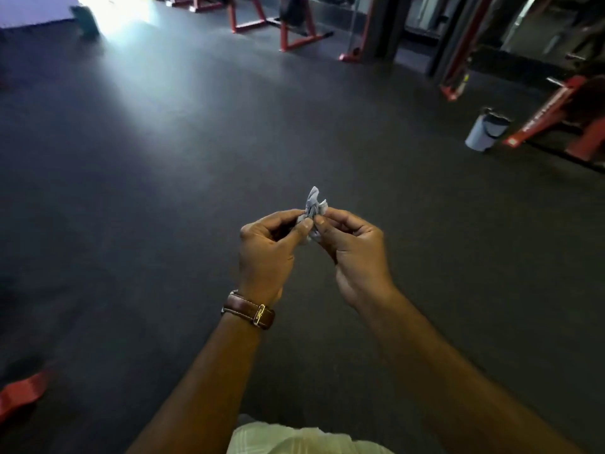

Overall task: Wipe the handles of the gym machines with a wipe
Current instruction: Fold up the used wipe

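A small crumpled pale wipe is held up in front of me over the dark gym floor. My left hand, with a brown watch strap on its wrist, pinches the wipe's left side between thumb and fingers. My right hand pinches its right side. Both hands meet at the wipe, which sticks up above the fingertips. Red-framed gym machines stand at the far right and along the back; no handles of theirs show clearly.
A small grey bin with a dark liner stands by the red machine at right. More red frames line the back wall. A red bar end lies at the lower left. Dark rubber floor spreads ahead.
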`<state>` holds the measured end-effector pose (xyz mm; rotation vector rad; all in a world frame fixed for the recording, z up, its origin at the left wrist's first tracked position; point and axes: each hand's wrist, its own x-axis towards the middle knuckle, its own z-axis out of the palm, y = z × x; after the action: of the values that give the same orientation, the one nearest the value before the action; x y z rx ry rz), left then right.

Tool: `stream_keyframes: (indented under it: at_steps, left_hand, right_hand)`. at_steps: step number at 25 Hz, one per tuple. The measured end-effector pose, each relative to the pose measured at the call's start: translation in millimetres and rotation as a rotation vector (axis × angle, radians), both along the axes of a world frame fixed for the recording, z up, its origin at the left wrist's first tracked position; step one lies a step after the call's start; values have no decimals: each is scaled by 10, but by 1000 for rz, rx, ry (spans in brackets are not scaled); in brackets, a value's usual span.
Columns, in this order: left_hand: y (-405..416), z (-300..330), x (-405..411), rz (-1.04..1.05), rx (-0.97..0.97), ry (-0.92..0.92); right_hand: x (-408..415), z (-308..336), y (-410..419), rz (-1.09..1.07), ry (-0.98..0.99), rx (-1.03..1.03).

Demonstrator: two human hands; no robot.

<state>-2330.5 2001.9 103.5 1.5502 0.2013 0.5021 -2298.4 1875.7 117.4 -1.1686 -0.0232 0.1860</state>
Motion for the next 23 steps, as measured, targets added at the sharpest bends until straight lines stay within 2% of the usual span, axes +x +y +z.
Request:
stream_keyframes:
  at_steps: [5,12,16,23]
  left_hand:
    - [-861,-84,1108,-131,-116,84]
    - [-1772,-130,3351,-508,-226,109]
    - [-2131,75,4560,-614,-187,134]
    - [-2874,42,6311,-772,-36,149]
  right_hand:
    - [889,-174,-794,-247,33,-31]
    - [2869,-256,-1706,-526,-54,-152]
    - [3854,-143,-2037,-625,-62,-245]
    - [5385,-175,-2696,-876,-66,-184]
